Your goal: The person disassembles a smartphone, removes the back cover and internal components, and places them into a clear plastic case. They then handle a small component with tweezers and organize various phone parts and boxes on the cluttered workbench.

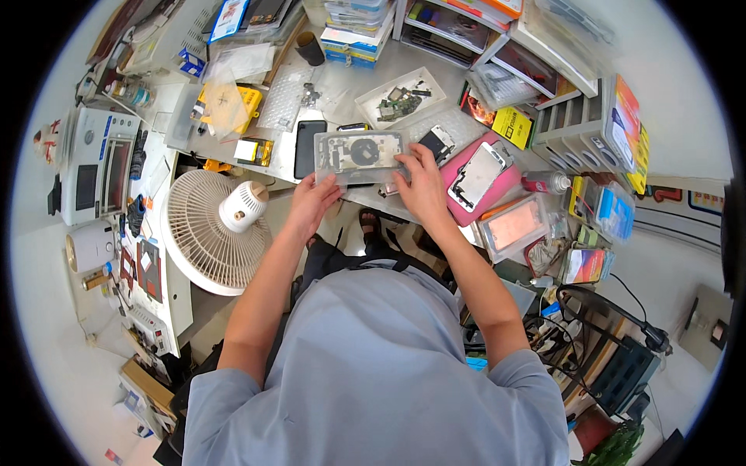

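A see-through plastic box (332, 175) is held up at the bench's near edge. Inside lies a phone's back housing (365, 150), grey with a dark round coil in its middle. My left hand (313, 203) grips the box's near left corner, thumb on top. At the right end my right hand (423, 186) has its fingers bent over the rim; its thumb is partly hidden. A black phone (311, 146) lies just left of the box. To the right, a white phone screen panel (477, 174) rests on a pink pad (505, 180), near my right wrist.
Behind the box stands a white tray (367, 102) of circuit boards. A white fan (214, 225) is close to my left forearm. Drawer units (575, 128), a spray can (545, 182) and a plastic case (513, 227) crowd the right side. Bubble wrap (286, 97) lies at the back left.
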Available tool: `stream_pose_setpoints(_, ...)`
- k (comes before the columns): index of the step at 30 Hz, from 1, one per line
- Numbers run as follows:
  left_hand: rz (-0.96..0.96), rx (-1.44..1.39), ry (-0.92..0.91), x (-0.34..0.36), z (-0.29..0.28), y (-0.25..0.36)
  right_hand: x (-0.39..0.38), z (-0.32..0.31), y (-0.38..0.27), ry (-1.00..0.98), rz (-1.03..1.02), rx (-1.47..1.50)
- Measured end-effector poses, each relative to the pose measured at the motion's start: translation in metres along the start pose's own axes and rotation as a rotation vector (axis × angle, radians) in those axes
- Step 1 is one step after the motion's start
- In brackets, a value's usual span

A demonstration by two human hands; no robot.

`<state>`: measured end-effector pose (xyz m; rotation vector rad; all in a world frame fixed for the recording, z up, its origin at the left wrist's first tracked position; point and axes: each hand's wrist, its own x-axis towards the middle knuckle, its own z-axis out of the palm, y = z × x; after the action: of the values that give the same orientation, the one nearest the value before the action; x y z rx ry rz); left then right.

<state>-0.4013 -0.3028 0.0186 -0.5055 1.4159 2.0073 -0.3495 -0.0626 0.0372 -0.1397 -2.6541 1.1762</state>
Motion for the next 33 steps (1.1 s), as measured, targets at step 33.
stream_pose_setpoints(33,0.395,0.444,0.163,-0.111,-0.025,-0.015,-0.049,-0.018,-0.078,-0.205,0.098,0.492)
